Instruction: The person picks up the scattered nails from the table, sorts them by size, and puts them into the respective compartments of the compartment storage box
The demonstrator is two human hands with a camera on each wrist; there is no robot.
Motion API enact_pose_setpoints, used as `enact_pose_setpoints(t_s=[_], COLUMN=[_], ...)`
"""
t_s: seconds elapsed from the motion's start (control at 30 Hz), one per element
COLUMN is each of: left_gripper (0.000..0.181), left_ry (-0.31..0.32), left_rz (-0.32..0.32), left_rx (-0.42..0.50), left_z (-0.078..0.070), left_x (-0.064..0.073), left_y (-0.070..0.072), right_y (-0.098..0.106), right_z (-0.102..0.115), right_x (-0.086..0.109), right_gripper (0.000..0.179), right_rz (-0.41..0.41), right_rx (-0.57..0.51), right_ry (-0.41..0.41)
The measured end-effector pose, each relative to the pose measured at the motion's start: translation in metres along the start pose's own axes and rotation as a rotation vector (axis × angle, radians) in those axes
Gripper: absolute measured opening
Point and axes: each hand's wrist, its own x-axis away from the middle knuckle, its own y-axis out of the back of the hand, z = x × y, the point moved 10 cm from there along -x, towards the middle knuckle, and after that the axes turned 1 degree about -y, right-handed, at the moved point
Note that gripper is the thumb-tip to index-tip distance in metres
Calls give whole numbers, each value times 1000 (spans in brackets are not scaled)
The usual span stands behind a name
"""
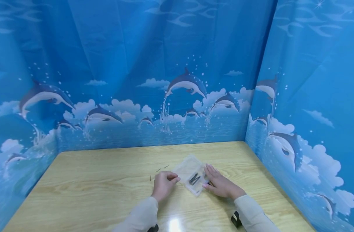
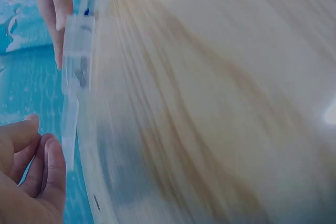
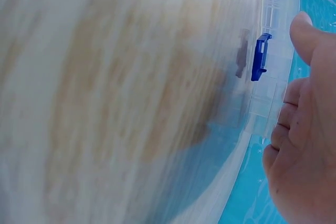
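A clear plastic box lies on the table with its lid folded open on the far left side. Inside it are several dark, slender pieces that look like screws or nails. My right hand rests along the box's right side, fingers extended and thumb at the near edge. A blue latch shows on the box in the right wrist view. Just left of the box, my left hand has thumb and index tips close together; whether something thin sits between them is not visible.
Three thin dark pieces, a left one, a middle one and a right one, lie beyond the left hand on the wooden table. A blue dolphin-print curtain stands behind the table and along its sides.
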Motion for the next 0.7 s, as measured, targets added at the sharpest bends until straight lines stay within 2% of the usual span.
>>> enact_pose_setpoints(t_s=[0.2, 0.47, 0.6, 0.7], left_gripper=[12, 16, 18, 19], left_ry=[25, 182, 215, 236], left_rz=[-56, -149, -173, -176], left_rx=[-55, -140, -195, -216], left_z=[21, 47, 55, 61], left_x=[-2, 2, 4, 6], left_y=[29, 68, 83, 88], right_y=[0, -1, -1, -1], right_z=[-1, -1, -1, -1], right_x=[0, -1, -1, -1], right_gripper=[76, 76, 76, 77], right_rz=[-2, -7, -6, -6], right_rx=[-8, 3, -2, -1], right_ry=[-1, 4, 7, 7])
